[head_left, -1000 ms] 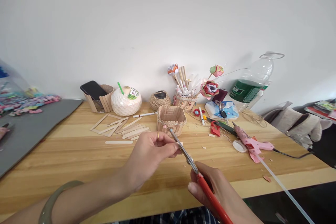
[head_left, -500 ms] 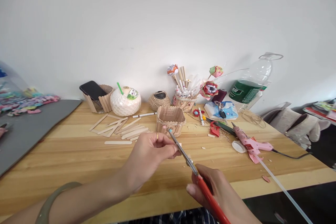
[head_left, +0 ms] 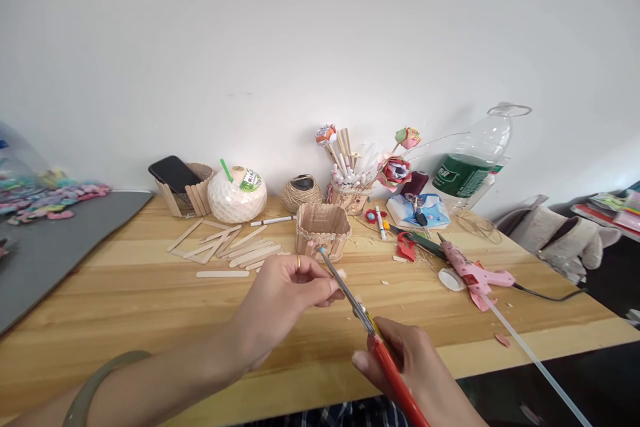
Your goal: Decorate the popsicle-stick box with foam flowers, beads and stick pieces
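My left hand is closed in a pinch beside the metal blades, in front of the small basket. A small pale piece, perhaps wood, shows at its fingertips, partly behind the blade. My right hand is wrapped round red-handled shears, whose blades point up and left past the left fingertips. Beyond the blade tips stands a small basket made of craft sticks, with cord round its rim and small coloured beads on its front.
Loose craft sticks lie left of the basket. A pink glue gun with a long glue stick lies on the right. Along the wall stand a phone holder, a white coconut, twine and a green-labelled bottle.
The view has shifted slightly, so the table things sit a little further left. The small pale piece stands out more above the blade. Both hands keep nearly the same pose.
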The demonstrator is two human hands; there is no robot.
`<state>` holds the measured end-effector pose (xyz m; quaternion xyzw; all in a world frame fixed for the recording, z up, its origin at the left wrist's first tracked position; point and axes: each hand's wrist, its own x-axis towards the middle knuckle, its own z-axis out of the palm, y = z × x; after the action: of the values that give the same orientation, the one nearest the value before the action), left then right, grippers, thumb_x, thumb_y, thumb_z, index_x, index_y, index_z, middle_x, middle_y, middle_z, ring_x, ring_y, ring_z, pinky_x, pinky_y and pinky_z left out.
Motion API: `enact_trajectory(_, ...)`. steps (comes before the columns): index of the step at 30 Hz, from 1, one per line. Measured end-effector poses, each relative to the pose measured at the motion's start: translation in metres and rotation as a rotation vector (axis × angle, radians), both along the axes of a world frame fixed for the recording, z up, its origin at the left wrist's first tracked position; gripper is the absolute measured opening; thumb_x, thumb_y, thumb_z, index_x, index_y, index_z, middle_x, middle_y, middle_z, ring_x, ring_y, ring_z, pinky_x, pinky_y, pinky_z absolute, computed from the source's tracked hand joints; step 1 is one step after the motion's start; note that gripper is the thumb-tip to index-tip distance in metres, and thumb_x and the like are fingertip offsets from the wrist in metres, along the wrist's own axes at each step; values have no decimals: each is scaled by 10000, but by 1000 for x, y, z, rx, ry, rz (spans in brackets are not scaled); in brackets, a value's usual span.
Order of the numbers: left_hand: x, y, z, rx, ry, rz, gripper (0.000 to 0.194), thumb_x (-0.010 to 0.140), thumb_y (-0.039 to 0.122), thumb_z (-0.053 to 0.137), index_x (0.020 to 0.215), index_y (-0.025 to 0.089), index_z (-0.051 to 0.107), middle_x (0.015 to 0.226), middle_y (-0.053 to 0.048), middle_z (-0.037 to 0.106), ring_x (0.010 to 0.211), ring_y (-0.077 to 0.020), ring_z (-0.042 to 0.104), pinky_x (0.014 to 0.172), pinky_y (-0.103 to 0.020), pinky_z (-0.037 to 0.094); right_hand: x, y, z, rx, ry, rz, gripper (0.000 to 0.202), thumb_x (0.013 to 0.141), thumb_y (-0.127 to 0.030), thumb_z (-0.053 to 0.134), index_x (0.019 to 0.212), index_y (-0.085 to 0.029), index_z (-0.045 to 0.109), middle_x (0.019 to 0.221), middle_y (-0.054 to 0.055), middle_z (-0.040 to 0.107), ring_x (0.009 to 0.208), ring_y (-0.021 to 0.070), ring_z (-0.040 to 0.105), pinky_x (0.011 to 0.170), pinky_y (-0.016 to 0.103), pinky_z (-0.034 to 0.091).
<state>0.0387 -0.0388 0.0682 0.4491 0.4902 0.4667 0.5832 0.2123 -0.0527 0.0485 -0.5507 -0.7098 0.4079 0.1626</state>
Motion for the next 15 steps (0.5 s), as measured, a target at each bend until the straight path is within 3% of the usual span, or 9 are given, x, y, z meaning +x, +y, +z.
enact_trajectory(4, -1, 1, -1, 1, -2, -47, 91, 653, 229, 655, 626, 144, 670, 631, -11, 681, 631, -112, 587, 626, -227, 472, 5, 2, -7, 26, 52, 1, 483, 681, -609, 546, 554, -209, 307, 558, -59, 266, 542, 96, 231, 480, 239, 181)
enact_trajectory(8, -3, 2, -3, -26, -18, -121, 146, 680, 295, 662, 697, 152, 689, 716, -25, 705, 716, -133, 615, 634, -229, 488, 15, 5, -8, 9, 230, -21, 586, 640, -779, 439, 573, -208, 330, 532, -66, 269, 499, 85, 224, 460, 238, 172)
enact_trajectory(15, -6, 10, -9, 22, 135, -225, 152, 696, 293, 623, 697, 146, 663, 707, -10, 654, 689, -127, 580, 610, -228, 485, 45, 2, -14, -16, 352, -247, 509, 688, -715, 475, 621, -214, 409, 503, -56, 332, 450, 101, 316, 432, 240, 259)
